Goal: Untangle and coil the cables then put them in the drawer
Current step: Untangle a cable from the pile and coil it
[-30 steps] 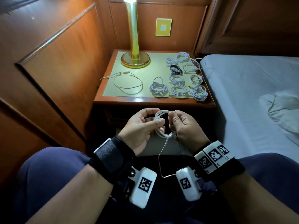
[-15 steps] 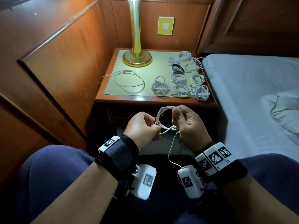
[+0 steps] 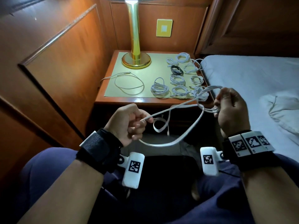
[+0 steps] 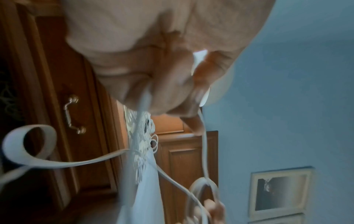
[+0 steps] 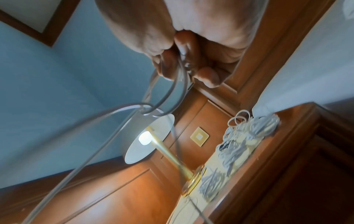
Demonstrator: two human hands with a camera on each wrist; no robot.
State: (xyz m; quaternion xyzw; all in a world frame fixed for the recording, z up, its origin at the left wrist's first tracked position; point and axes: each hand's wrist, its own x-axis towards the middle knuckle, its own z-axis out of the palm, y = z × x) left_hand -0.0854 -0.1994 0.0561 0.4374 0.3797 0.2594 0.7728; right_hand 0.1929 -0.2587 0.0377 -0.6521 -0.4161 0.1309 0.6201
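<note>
A white cable (image 3: 169,143) stretches across the person's lap between the two hands, sagging in a wide loop below them and curling into a smaller loop just in front of the left hand (image 3: 127,125). The left hand sits low on the left, knuckles up, its fingers curled round one run of the cable. The right hand (image 3: 229,110) is raised higher and further right, near the edge of the bed (image 3: 252,75), and pinches a few small turns of the same cable between thumb and curled fingers; one loop arches over its fingertips. Both wrists wear dark straps carrying white marker blocks. Beyond the hands stands the bench (image 3: 142,101), a wooden bedside unit with a pale mat on top. On the mat's right half lie several coiled white cables (image 3: 178,91) in rows, with one black coil (image 3: 177,69) among them. A loose white cable (image 3: 129,82) lies uncoiled on the left half. Behind it stands a brass lamp (image 3: 135,60), lit.
</note>
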